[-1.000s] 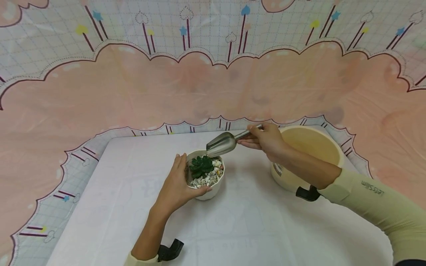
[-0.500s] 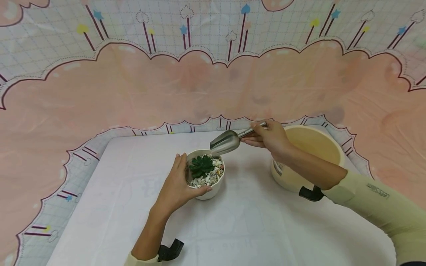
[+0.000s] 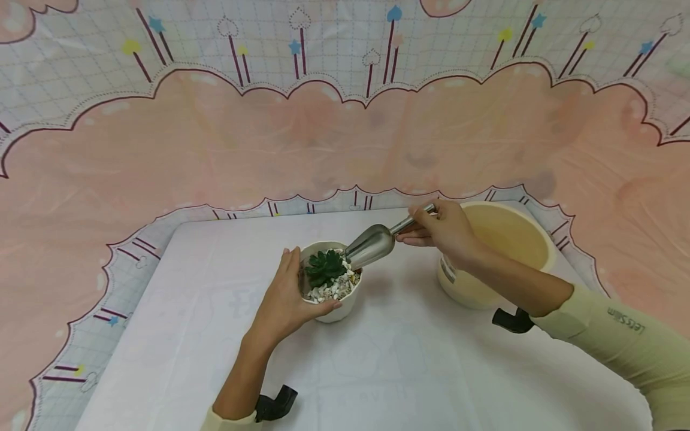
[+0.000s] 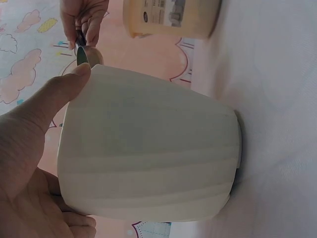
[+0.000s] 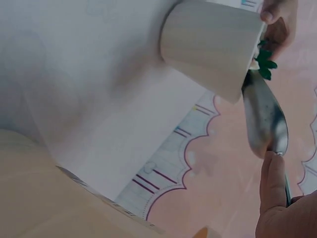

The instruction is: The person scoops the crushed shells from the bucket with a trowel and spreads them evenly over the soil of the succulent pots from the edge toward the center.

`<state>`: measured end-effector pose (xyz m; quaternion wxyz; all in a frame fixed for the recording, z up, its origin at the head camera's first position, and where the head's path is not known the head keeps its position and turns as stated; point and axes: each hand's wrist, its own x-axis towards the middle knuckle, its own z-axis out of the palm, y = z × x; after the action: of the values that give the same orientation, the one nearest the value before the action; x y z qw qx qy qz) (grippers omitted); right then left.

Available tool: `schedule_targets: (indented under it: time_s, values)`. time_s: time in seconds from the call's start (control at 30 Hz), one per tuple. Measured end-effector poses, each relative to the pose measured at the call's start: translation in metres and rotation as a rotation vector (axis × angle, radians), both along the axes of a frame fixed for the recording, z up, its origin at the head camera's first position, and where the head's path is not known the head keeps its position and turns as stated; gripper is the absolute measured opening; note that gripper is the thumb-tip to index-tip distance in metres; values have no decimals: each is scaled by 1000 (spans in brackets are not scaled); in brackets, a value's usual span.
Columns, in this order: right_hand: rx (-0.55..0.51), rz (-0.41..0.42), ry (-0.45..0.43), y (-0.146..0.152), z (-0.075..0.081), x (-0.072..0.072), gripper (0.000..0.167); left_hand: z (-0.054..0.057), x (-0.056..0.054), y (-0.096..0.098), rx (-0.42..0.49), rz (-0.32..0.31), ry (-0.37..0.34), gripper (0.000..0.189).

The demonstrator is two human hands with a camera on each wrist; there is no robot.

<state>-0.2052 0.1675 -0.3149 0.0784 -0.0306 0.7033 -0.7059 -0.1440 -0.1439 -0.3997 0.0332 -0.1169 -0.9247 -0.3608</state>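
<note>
A white pot (image 3: 345, 308) stands on the white table with a green succulent (image 3: 325, 268) and pale pebbles (image 3: 334, 290) in it. My left hand (image 3: 286, 299) grips the pot round its near left side, thumb at the front rim. In the left wrist view the pot's smooth wall (image 4: 148, 144) fills the middle. My right hand (image 3: 444, 230) holds a metal scoop (image 3: 372, 244) by its handle. The scoop tilts down to the left, its tip inside the pot's rim beside the succulent. In the right wrist view the scoop's bowl (image 5: 265, 116) overlaps the rim.
A large cream tub (image 3: 498, 236) with a label stands at the right, partly behind my right forearm. Below everything lies the white tabletop (image 3: 399, 365). A pink patterned cloth (image 3: 269, 143) hangs behind the table's far edge.
The scoop has come down and swung slightly right, its tip going from above the rim to inside the pot. My right hand shifted a little to the right. The left hand stays on the pot.
</note>
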Motion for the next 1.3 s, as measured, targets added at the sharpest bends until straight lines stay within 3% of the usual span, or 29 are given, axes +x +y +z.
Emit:
schedule_targets:
  time_s: [0.2, 0.3, 0.43, 0.6, 0.83, 1.0, 1.13, 1.3]
  values:
    - [9, -26, 24, 2, 6, 4, 23, 1, 0, 0, 10, -11, -19, 130]
    - [4, 1, 9, 3, 8, 6, 24, 2, 0, -1, 1, -10, -15, 131]
    - [16, 33, -19, 4, 6, 8, 24, 2, 0, -1, -4, -1, -14, 132]
    - [21, 11, 5, 9, 3, 7, 25, 4, 2, 1, -13, 4, -2, 133]
    - [-10, 0, 13, 23, 12, 12, 29, 16, 11, 14, -4, 10, 84, 125]
    - [-89, -17, -15, 42, 20, 22, 33, 21, 11, 31, 44, -22, 169, 116]
    - [-229, -25, -44, 67, 26, 31, 30, 24, 11, 44, 67, -39, 193, 115]
    - [-402, -46, -17, 104, 36, 41, 20, 28, 11, 62, 96, -91, 220, 113]
